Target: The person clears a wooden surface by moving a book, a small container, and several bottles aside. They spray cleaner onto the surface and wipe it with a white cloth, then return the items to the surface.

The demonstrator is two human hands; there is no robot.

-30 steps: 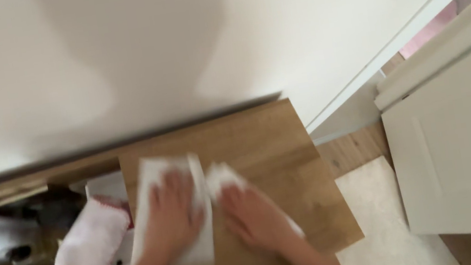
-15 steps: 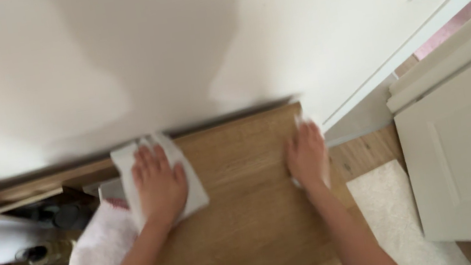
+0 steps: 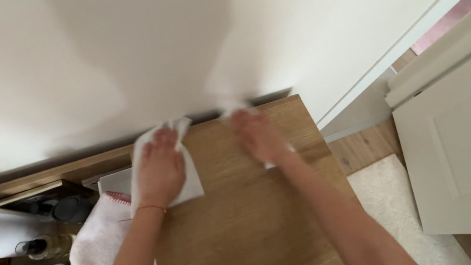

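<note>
Wiping the wooden worktop (image 3: 244, 226) with two white cloths, mid-frame near the wall.
Left hand (image 3: 159, 166) lies flat and open on its cloth (image 3: 188, 181); right hand (image 3: 258, 135) is blurred, apparently pressing its cloth (image 3: 232, 109). Keep palms flat, overlap strokes.

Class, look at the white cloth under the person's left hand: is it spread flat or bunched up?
Mostly spread flat: the white cloth lies on the wooden top, pressed under the left hand.

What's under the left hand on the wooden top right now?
A white cloth lies flat under the left hand on the wooden top. The palm covers the cloth's middle, so that part cannot be seen.
</note>
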